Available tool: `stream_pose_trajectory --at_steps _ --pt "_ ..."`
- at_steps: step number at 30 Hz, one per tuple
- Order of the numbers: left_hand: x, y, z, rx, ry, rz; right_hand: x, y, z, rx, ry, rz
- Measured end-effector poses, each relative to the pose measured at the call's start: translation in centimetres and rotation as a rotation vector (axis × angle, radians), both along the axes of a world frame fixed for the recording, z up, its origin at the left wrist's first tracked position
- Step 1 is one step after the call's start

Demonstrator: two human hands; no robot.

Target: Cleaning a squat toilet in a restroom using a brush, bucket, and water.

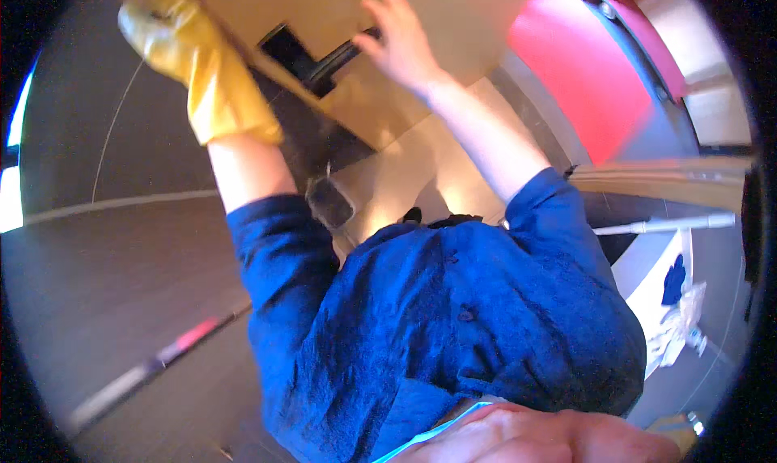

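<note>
My left hand (176,44), in a long yellow rubber glove, is raised at the upper left beside the edge of a light brown door-like panel (358,108). Blur hides its fingers, and a pale patch shows at their tips; whether it grips anything is unclear. My bare right hand (400,44) reaches over the panel with its fingers spread. Its thumb and fingers are by the end of a black lever handle (337,59), which has a square black plate at its other end. Contact between this hand and the handle cannot be made out.
A bright red panel (564,68) stands at the upper right. At right, a white surface (643,281) bears a dark blue glove (674,279) and crumpled white material (671,335), with a white tube (668,224) above. A long blurred strip, partly pink (197,334), crosses the lower left.
</note>
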State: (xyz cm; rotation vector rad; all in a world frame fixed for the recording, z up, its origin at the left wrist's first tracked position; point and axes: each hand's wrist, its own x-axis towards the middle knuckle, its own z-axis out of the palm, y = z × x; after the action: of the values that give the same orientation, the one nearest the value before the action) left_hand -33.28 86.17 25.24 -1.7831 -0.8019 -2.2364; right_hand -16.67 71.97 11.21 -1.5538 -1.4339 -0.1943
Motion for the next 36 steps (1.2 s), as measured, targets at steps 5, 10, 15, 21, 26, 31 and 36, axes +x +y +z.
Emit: stream_pose_trajectory --at_steps 5,10,15,21,26,31,36 --pt "1.7 -3.2 1.1 -0.097 -0.042 -0.290 -1.0 1.6 -4.6 -0.086 0.051 0.023" --pt "3.4 -2.8 -0.3 0.216 0.025 0.007 0.1 0.2 -3.3 -0.239 0.209 0.078" --pt "0.4 -1.2 -0.2 0.290 0.108 0.159 -1.2 0.7 -1.9 -0.258 0.216 0.147" --pt "0.4 -1.8 -1.6 0.186 -0.057 0.022 -1.8 -0.3 -3.4 -0.150 0.276 0.080" --pt "1.5 -3.4 -0.7 -0.017 -0.184 -0.215 2.6 -6.0 -9.8 -0.137 0.228 -0.135" --pt "0.4 -3.9 -1.9 0.145 -0.157 -0.070 6.1 -18.8 -19.2 -0.768 0.413 -0.264" --pt "4.0 -11.6 -6.5 0.105 -0.066 -0.460 1.1 -35.9 -33.2 -1.600 0.720 -0.068"
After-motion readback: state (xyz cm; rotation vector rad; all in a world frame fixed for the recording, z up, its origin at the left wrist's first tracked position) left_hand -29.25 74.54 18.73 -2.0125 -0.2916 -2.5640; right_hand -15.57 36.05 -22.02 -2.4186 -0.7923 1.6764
